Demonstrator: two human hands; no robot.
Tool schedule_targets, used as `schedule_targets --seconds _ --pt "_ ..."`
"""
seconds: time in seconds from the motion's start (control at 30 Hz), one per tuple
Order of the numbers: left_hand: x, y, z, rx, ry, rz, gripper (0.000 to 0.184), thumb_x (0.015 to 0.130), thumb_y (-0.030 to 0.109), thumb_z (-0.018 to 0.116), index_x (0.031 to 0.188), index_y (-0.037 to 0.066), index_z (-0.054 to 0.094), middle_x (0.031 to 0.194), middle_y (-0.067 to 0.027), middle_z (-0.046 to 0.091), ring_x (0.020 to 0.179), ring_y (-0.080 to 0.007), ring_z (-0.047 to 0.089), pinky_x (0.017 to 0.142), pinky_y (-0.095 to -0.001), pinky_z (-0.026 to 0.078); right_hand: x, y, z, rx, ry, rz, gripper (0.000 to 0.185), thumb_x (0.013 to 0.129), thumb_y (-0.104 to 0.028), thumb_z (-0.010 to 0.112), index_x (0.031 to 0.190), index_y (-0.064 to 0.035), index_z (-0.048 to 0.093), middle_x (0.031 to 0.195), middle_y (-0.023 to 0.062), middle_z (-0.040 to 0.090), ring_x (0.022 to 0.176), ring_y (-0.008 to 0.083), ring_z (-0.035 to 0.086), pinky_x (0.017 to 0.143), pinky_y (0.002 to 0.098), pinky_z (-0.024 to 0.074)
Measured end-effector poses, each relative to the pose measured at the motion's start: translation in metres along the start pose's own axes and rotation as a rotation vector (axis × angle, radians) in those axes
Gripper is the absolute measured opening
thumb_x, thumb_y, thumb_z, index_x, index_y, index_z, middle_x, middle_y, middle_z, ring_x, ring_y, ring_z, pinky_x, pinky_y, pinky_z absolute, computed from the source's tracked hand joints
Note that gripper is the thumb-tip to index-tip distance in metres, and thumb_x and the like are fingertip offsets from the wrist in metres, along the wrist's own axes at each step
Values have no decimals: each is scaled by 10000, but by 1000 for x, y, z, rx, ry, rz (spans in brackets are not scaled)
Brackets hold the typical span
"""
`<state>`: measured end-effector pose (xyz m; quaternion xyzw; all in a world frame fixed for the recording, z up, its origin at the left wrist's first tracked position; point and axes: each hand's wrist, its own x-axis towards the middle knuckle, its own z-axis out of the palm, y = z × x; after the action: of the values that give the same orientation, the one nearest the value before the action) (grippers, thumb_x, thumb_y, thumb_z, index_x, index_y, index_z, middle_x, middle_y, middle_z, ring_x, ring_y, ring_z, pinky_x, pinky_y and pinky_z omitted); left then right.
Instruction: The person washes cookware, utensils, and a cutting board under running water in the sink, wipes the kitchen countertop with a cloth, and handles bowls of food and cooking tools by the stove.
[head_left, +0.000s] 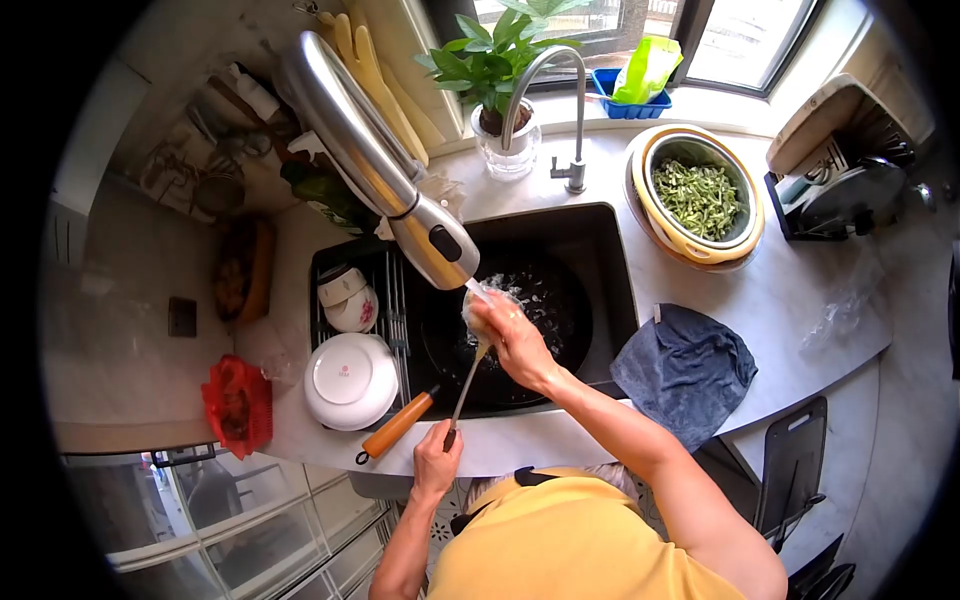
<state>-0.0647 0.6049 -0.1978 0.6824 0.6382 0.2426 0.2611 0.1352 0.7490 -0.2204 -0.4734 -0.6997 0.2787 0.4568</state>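
Note:
My left hand [437,460] is closed round the dark grip of a long-handled cooking utensil [464,396], whose thin shaft slants up over the sink. At its far end my right hand [510,335] is closed, fingers curled over something pale and wet that I cannot make out. The utensil's head is hidden there. Water runs from the large pull-out faucet [435,240] onto this hand. Beneath both lies a black wok [565,340] with water and white suds, in the dark sink [612,290]. Its wooden handle [397,424] points out over the front left edge.
Left of the sink, a drying rack holds small bowls [350,308] and an upturned white bowl [350,382]. A red basket [238,405] stands farther left. To the right are a grey cloth [685,375] and a bowl of chopped green vegetables [697,200]. A thin tap [575,165] rises behind.

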Motion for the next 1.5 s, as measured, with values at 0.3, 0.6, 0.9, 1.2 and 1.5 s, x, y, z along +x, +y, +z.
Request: schedule_targets --seconds 0.3,0.6,0.9,1.2,1.5 --pt "-7 -9 -7 62 -12 94 182 800 41 624 976 13 583 802 -170 607 680 -369 597 563 -394 480 31 74 -11 379 -192 628 309 961 -220 461 1129 -4 605 994 99 662 909 158 600 834 290 455" --pt "-6 -12 -12 99 -37 108 189 785 49 640 963 31 579 745 -148 575 645 -361 588 541 -402 473 26 48 -24 579 -243 213 338 962 -294 487 1105 -1 574 1139 155 596 1008 218 578 886 333 440" --pt "1 -19 -15 270 -64 246 237 779 70 660 1004 37 593 744 -115 552 602 -310 589 507 -379 476 41 49 -7 -57 -504 387 279 861 -298 550 913 -52 671 861 251 626 866 404 613 762 456 483" --pt "2 -11 -9 283 -29 220 261 779 86 669 1030 46 611 745 -107 566 607 -300 601 503 -366 480 52 89 13 -131 -270 763 383 835 -311 504 862 27 681 899 277 641 884 409 635 791 454 500" --pt "0 -12 -21 265 37 138 246 802 94 643 1042 51 613 778 -116 593 635 -319 606 535 -389 488 36 73 -3 225 -337 252 328 921 -279 452 1041 -30 629 861 151 622 809 305 609 758 381 484"
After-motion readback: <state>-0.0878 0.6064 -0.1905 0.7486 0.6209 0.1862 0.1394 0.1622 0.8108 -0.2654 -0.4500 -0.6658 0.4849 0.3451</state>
